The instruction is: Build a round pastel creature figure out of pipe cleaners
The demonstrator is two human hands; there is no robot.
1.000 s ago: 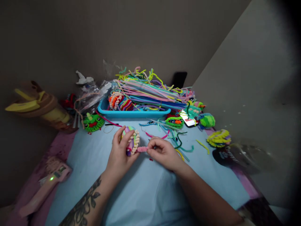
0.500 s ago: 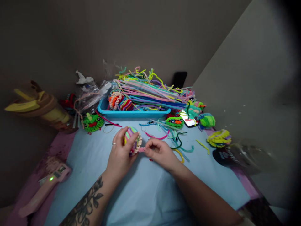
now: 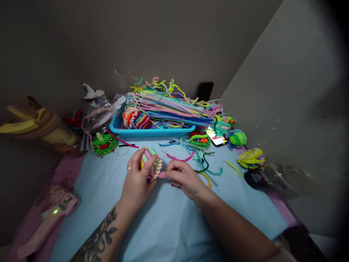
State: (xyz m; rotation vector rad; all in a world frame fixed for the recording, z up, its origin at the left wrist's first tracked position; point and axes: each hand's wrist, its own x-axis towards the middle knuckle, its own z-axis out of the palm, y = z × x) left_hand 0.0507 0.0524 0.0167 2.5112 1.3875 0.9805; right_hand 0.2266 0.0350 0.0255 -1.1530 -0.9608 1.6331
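Note:
My left hand (image 3: 138, 174) is wrapped round a striped pipe-cleaner figure (image 3: 148, 155) in pastel yellow, green, pink and purple, with a cream crinkled edge on its right side. A short coiled pink pipe cleaner (image 3: 162, 175) sticks out from the lower right of the figure. My right hand (image 3: 184, 176) pinches the far end of this pink piece between thumb and fingers. Both hands are close together above the blue cloth (image 3: 163, 218). The figure's underside is hidden by my left hand.
Behind the hands, a blue tray (image 3: 152, 133) holds many pipe cleaners (image 3: 169, 103). Green pipe-cleaner figures stand left (image 3: 105, 143) and right (image 3: 200, 139). A pink glue gun (image 3: 49, 218) lies left, near a tumbler (image 3: 46, 127). A lit phone (image 3: 216, 137) and a clear bottle (image 3: 283, 176) are right.
The view has shifted slightly, so everything sits a little further left. My hands keep the same hold, and the pink piece appears turned a little.

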